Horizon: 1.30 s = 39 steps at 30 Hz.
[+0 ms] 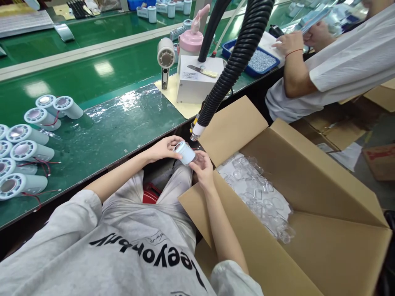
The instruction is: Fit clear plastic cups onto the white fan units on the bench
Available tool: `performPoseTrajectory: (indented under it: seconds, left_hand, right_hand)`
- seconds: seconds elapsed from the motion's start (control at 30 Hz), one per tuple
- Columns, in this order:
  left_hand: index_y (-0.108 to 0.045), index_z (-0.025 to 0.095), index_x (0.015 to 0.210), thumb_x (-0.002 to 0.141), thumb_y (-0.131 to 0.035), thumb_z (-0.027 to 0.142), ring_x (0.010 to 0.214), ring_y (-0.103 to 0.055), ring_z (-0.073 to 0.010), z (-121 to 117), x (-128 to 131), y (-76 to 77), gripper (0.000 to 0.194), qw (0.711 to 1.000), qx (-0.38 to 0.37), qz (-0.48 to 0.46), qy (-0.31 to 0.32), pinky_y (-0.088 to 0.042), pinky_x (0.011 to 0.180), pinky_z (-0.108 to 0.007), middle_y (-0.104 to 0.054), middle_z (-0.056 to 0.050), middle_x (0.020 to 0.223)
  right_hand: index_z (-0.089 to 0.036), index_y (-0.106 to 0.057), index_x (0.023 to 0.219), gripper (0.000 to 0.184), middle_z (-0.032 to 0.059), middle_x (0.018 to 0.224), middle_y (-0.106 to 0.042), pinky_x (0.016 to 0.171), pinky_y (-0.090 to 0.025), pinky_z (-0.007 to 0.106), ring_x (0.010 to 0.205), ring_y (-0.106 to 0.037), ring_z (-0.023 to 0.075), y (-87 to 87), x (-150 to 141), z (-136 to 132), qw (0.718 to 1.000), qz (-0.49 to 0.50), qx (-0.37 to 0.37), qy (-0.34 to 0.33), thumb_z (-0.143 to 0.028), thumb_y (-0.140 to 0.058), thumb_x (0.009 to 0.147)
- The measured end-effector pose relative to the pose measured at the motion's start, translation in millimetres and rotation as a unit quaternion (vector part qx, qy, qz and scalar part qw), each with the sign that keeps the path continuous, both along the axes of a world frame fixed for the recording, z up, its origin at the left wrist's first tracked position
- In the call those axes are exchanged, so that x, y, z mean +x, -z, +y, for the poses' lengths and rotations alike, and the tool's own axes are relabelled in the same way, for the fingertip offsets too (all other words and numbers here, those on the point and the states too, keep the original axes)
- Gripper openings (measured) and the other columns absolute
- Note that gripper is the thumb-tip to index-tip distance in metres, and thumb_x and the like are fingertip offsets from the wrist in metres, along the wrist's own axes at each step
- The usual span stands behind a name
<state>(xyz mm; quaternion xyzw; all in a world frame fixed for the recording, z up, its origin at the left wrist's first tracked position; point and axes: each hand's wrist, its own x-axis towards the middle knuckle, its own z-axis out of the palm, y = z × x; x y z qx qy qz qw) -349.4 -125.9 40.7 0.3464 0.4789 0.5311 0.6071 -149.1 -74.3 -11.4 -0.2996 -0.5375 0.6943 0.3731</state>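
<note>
Over my lap, at the bench's front edge, a small light-blue cylindrical fan housing [186,153] is held between both hands, tilted. My left hand [165,149] grips its upper left end with thumb and fingertips. At the lower right end, the fingers of my right hand [202,166] are curled round it, and something clear, like a plastic cover, shows there; its exact fit is hard to make out. Just above hangs a black corrugated hose [230,68] with a metal nozzle. Beside my right forearm, an open cardboard box [333,205] contains many clear plastic parts [262,189].
Several similar blue housings [32,150] with red wires stand on the green bench [123,123] at left. A white box [197,84] carries a knife; a handheld fan [166,57] stands beside it. At right a co-worker [339,70] sits near a blue tray [262,61].
</note>
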Motion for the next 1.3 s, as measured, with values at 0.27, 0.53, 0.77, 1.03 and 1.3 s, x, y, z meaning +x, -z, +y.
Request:
performPoseTrajectory:
  seconds: [0.27,0.53,0.77,1.03,1.3]
  left_hand:
    - [-0.061,0.027,0.142,0.064,-0.094,0.016,0.133,-0.062,-0.0289,-84,7,-19.3,0.085,0.982,0.111,0.092,0.118,-0.054,0.106,-0.040,-0.061,-0.016,0.147]
    - [-0.062,0.031,0.143,0.072,-0.091,0.027,0.140,-0.057,-0.0311,-114,10,-49.3,0.077,0.967,0.155,0.166,0.113,-0.050,0.114,-0.045,-0.060,-0.013,0.151]
    - [-0.061,0.032,0.145,0.074,-0.090,0.030,0.139,-0.058,-0.0302,-123,7,-51.0,0.077,0.949,0.202,0.221,0.100,-0.045,0.119,-0.044,-0.062,-0.012,0.149]
    - [-0.060,0.031,0.146,0.073,-0.090,0.030,0.138,-0.059,-0.0310,-130,5,-50.4,0.078,0.941,0.208,0.249,0.095,-0.045,0.119,-0.046,-0.062,-0.012,0.149]
    - [-0.059,0.029,0.147,0.076,-0.089,0.032,0.139,-0.058,-0.0309,-134,4,-48.8,0.077,0.935,0.220,0.260,0.099,-0.045,0.118,-0.045,-0.062,-0.014,0.149]
  right_hand:
    - [-0.029,-0.068,0.114,0.035,0.0092,0.132,-0.072,0.108,-0.057,0.050,0.125,-0.068,0.0296,-56.1,44,-40,0.933,-0.093,0.327,-0.117,-0.029,-0.084,0.082]
    - [-0.030,-0.068,0.118,0.039,0.0074,0.126,-0.075,0.098,-0.064,0.045,0.121,-0.071,0.0289,-84.9,45,-62,0.940,-0.107,0.287,-0.149,-0.038,-0.084,0.084]
    - [-0.029,-0.068,0.115,0.044,0.0065,0.120,-0.075,0.082,-0.068,0.036,0.101,-0.075,0.0240,-97.5,40,-65,0.966,-0.125,0.121,-0.191,-0.048,-0.086,0.079]
    - [-0.028,-0.065,0.109,0.048,0.0053,0.107,-0.074,0.066,-0.063,0.031,0.082,-0.072,0.0201,-96.9,32,-67,0.971,-0.110,0.006,-0.214,-0.061,-0.081,0.079]
    - [-0.025,-0.060,0.099,0.053,-0.0020,0.079,-0.067,0.049,-0.061,0.028,0.054,-0.065,0.0136,-92.4,24,-73,0.960,-0.095,-0.125,-0.232,-0.068,-0.079,0.075]
